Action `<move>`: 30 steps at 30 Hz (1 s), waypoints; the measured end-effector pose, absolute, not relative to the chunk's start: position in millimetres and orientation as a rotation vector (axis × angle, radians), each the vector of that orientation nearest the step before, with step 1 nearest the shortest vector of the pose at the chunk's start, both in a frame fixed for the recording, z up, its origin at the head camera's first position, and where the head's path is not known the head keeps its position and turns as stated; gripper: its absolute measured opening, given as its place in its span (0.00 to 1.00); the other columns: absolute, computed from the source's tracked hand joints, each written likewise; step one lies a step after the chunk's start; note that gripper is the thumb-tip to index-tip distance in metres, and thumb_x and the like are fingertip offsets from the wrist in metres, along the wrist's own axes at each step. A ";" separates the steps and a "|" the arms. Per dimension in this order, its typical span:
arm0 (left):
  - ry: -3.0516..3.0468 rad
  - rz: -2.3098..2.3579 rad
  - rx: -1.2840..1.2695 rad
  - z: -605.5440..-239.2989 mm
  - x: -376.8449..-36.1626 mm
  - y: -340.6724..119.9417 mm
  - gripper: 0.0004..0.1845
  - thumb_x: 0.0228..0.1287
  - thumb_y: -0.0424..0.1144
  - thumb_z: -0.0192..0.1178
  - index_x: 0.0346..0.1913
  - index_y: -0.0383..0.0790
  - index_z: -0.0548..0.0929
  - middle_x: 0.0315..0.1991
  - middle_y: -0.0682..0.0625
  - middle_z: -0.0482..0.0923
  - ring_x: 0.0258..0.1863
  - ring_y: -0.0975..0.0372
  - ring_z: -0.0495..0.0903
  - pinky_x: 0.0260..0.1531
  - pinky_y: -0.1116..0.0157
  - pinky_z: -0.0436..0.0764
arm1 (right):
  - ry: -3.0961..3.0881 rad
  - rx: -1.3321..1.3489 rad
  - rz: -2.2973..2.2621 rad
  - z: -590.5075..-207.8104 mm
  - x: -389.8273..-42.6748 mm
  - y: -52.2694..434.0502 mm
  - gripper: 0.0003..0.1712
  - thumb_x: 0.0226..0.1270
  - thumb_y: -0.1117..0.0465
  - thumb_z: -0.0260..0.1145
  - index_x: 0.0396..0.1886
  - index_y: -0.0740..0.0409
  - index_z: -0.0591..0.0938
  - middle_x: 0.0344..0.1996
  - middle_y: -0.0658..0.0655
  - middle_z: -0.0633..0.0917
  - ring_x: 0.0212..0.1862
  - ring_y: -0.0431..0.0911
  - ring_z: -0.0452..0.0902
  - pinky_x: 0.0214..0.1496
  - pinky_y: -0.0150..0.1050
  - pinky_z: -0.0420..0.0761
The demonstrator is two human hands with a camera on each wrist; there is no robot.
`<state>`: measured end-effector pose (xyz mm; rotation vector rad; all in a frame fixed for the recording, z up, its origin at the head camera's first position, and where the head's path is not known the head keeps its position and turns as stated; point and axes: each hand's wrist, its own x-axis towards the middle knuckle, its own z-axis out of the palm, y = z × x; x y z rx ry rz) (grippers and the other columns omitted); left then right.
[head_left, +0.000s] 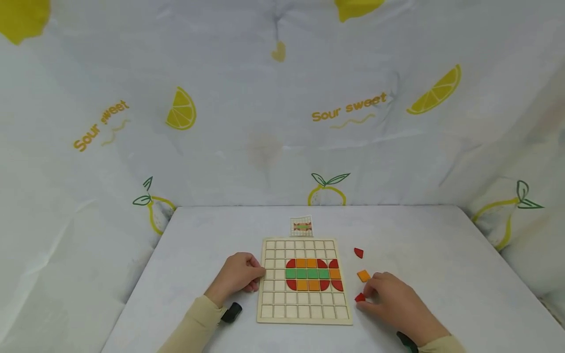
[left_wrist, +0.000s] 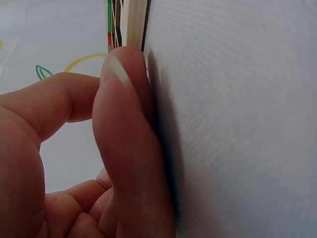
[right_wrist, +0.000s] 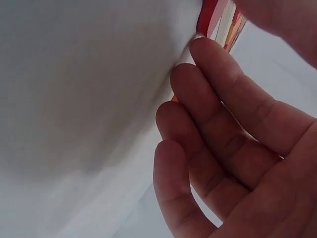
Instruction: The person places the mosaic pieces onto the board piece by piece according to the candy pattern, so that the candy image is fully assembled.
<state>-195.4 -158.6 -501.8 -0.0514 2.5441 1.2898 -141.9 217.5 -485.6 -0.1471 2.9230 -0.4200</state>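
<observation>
A pale wooden grid board (head_left: 304,314) lies on the table, with red, orange and green tiles (head_left: 306,274) set in its middle and right cells. My left hand (head_left: 238,273) pinches the board's left edge; the left wrist view shows thumb and forefinger meeting at the board edge (left_wrist: 133,22). At the board's right, my right hand (head_left: 393,300) pinches a red quarter-round tile (head_left: 360,297) between thumb and forefinger. Part of this red tile (right_wrist: 209,17) shows between the fingertips in the right wrist view. Just beyond that hand lies an orange square tile (head_left: 364,276).
Another red tile (head_left: 359,253) lies farther back, right of the board. A small pattern card (head_left: 301,226) rests behind the board. White cloth with lemon prints (head_left: 265,147) hangs behind and beside the white table (head_left: 212,225).
</observation>
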 end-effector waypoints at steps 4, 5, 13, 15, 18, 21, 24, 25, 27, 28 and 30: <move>2.531 1.295 -0.072 -500.4 -194.8 -160.8 0.08 0.59 0.42 0.66 0.33 0.41 0.80 0.20 0.51 0.82 0.17 0.62 0.82 0.20 0.65 0.83 | 2.933 -0.152 -0.435 -487.2 -145.7 207.4 0.16 0.47 0.45 0.82 0.27 0.45 0.84 0.28 0.44 0.78 0.36 0.42 0.72 0.44 0.43 0.84; 2.529 1.295 -0.078 -500.2 -194.6 -161.7 0.08 0.59 0.42 0.67 0.33 0.41 0.80 0.20 0.51 0.82 0.17 0.62 0.82 0.20 0.65 0.83 | 2.943 -0.157 -0.435 -487.1 -146.3 204.8 0.16 0.46 0.46 0.82 0.27 0.45 0.84 0.30 0.45 0.80 0.38 0.43 0.73 0.46 0.45 0.85; 2.541 1.284 -0.087 -498.4 -194.6 -169.3 0.09 0.59 0.42 0.67 0.33 0.41 0.80 0.20 0.51 0.83 0.17 0.62 0.82 0.20 0.65 0.83 | 3.008 -0.292 -0.444 -486.6 -152.7 195.2 0.14 0.47 0.50 0.82 0.26 0.44 0.83 0.40 0.46 0.86 0.43 0.42 0.77 0.50 0.45 0.85; 2.535 1.295 -0.081 -497.5 -195.1 -170.1 0.09 0.59 0.42 0.67 0.33 0.41 0.80 0.21 0.50 0.83 0.17 0.62 0.82 0.21 0.65 0.84 | 3.011 -0.293 -0.440 -486.1 -154.8 196.0 0.13 0.48 0.51 0.81 0.26 0.43 0.83 0.36 0.44 0.84 0.40 0.40 0.74 0.48 0.43 0.84; 2.523 1.310 -0.071 -496.8 -195.9 -170.4 0.09 0.59 0.42 0.66 0.33 0.40 0.80 0.21 0.50 0.83 0.18 0.62 0.83 0.21 0.65 0.84 | 3.001 -0.279 -0.453 -482.3 -160.0 197.8 0.12 0.50 0.51 0.81 0.26 0.43 0.83 0.31 0.42 0.81 0.37 0.39 0.72 0.44 0.41 0.82; 2.496 1.321 -0.076 -494.9 -196.8 -170.2 0.08 0.59 0.41 0.67 0.33 0.40 0.80 0.22 0.48 0.83 0.18 0.62 0.83 0.21 0.65 0.84 | 2.975 -0.259 -0.505 -475.0 -168.6 194.6 0.12 0.50 0.50 0.81 0.28 0.45 0.85 0.28 0.43 0.79 0.35 0.41 0.72 0.43 0.40 0.81; 2.463 1.325 -0.073 -491.6 -198.3 -169.3 0.08 0.59 0.40 0.67 0.33 0.39 0.81 0.23 0.48 0.82 0.18 0.62 0.83 0.21 0.65 0.85 | 2.966 -0.289 -0.562 -469.9 -181.1 183.5 0.12 0.51 0.49 0.80 0.30 0.45 0.86 0.29 0.44 0.79 0.36 0.41 0.73 0.43 0.40 0.81; 2.453 1.327 -0.071 -490.3 -198.9 -168.2 0.07 0.59 0.39 0.67 0.33 0.39 0.81 0.23 0.47 0.82 0.18 0.62 0.83 0.21 0.66 0.85 | 2.967 -0.308 -0.582 -469.6 -185.4 178.2 0.11 0.51 0.49 0.80 0.29 0.44 0.86 0.29 0.43 0.80 0.37 0.41 0.73 0.44 0.39 0.81; 2.432 1.338 -0.066 -488.7 -199.5 -164.9 0.07 0.59 0.38 0.66 0.32 0.38 0.81 0.22 0.47 0.82 0.17 0.62 0.83 0.20 0.66 0.84 | 2.962 -0.348 -0.626 -470.4 -193.6 165.9 0.11 0.52 0.50 0.80 0.30 0.44 0.85 0.30 0.43 0.80 0.37 0.40 0.73 0.44 0.39 0.81; 2.422 1.344 -0.065 -488.4 -199.4 -162.8 0.07 0.59 0.37 0.67 0.32 0.37 0.81 0.22 0.47 0.82 0.17 0.62 0.83 0.19 0.67 0.84 | 2.960 -0.375 -0.650 -471.8 -197.4 159.7 0.10 0.53 0.50 0.79 0.30 0.44 0.85 0.30 0.42 0.80 0.36 0.40 0.73 0.43 0.38 0.80; 2.403 1.358 -0.068 -488.5 -198.8 -157.8 0.07 0.59 0.37 0.67 0.32 0.37 0.81 0.21 0.47 0.82 0.16 0.62 0.83 0.19 0.67 0.84 | 2.956 -0.433 -0.682 -474.4 -203.7 146.5 0.10 0.54 0.49 0.79 0.30 0.44 0.85 0.30 0.41 0.80 0.36 0.39 0.72 0.42 0.38 0.80</move>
